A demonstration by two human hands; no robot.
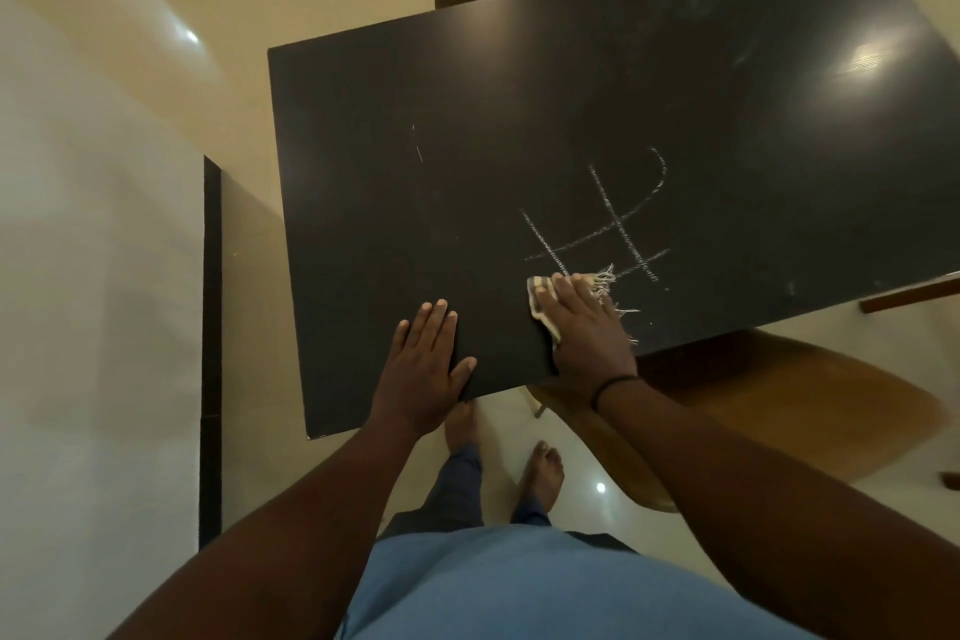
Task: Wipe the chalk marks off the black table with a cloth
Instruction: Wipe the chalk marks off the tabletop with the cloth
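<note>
Right hand [584, 322] pressed flat on fringed cloth [543, 299] at grid's near edge; left hand [423, 359] spread on black table [415, 203]. Chalk grid [605, 229] mostly intact, faint streak [417, 148] left too.

No words, labels, brands or numbers can be read; the black surface [467, 130] bears only chalk marks [602, 224], crossed lines like a grid with one curved stroke
</note>
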